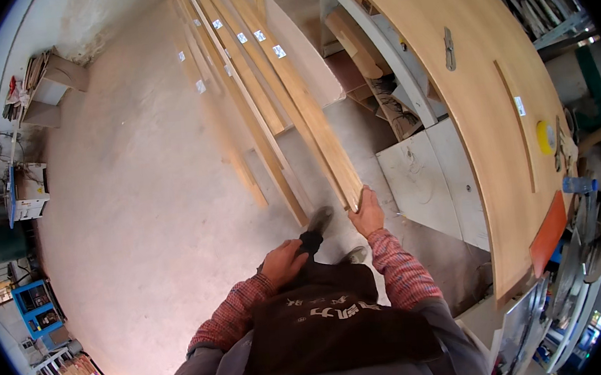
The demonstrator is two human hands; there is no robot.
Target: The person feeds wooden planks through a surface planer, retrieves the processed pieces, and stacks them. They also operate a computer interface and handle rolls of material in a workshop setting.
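Evidently, wooden planks (269, 112) line the floor (127, 167); the left hand (283, 264) curls by the trouser leg (312, 242), its grip hard to tell. Rightward, a long plank (312, 115) has its near end pinched in the right hand (367, 214), beside the desk (498, 156). Shifting it seems the step; next needs a firm hold.

The right hand (368, 215) grips long timber (311, 115) by its near end.

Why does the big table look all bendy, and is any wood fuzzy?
Head view: the table curves because of wide fisheye distortion; head view again: the leftmost long board looks smeared, while the held board in the right hand looks sharper.
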